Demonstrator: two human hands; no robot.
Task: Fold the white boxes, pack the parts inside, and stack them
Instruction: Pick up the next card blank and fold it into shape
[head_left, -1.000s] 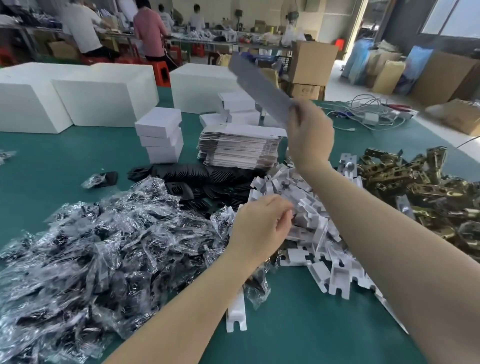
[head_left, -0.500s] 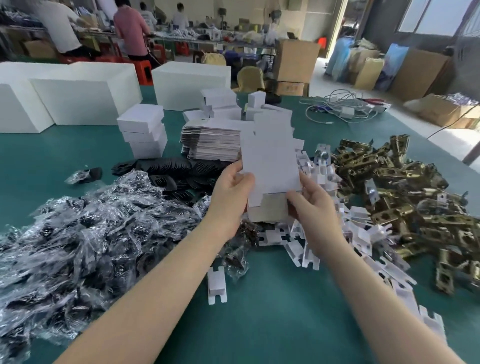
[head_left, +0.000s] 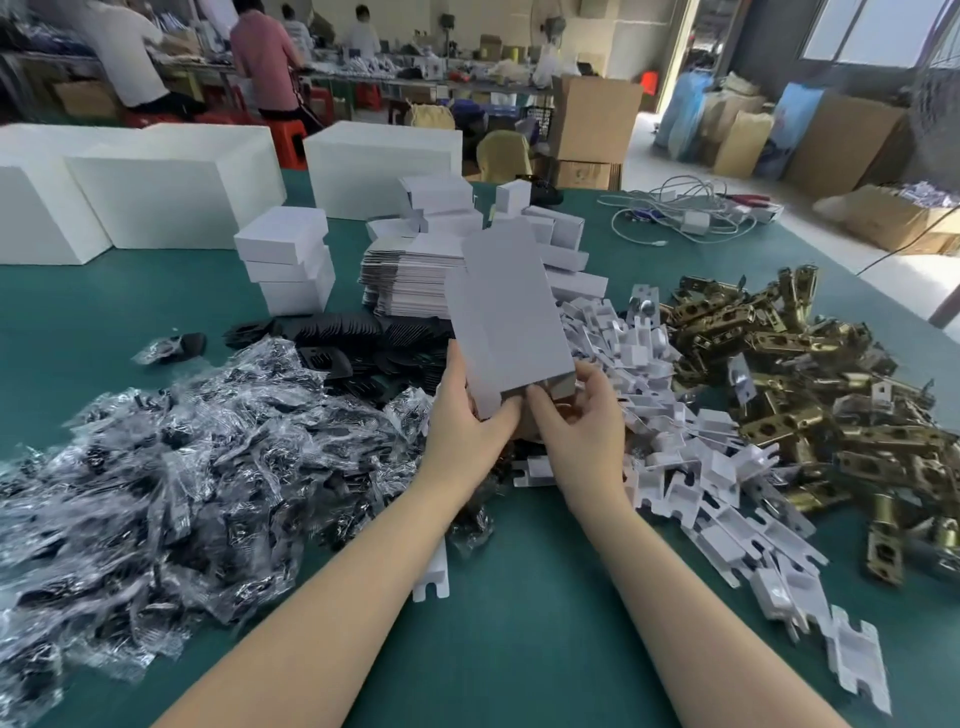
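I hold a white box blank (head_left: 506, 317) upright over the middle of the table, half opened into a sleeve. My left hand (head_left: 470, 415) grips its lower left edge. My right hand (head_left: 576, 415) pinches the flap at its lower right corner. Behind it lies a pile of flat white blanks (head_left: 410, 275). A stack of folded white boxes (head_left: 285, 265) stands to the left. Bagged black parts (head_left: 182, 467) cover the left side, white plastic inserts (head_left: 685, 447) lie to the right, and brass latch parts (head_left: 810, 384) lie further right.
Loose black plates (head_left: 353, 338) lie behind the bags. Large white foam blocks (head_left: 171, 192) stand along the far left edge of the green table (head_left: 519, 649). White cables (head_left: 685, 213) lie at the far right. People work at benches in the background.
My right hand brought the blank down from high over the table to my left hand. Both hands now hold it, and it has opened from flat into a sleeve.
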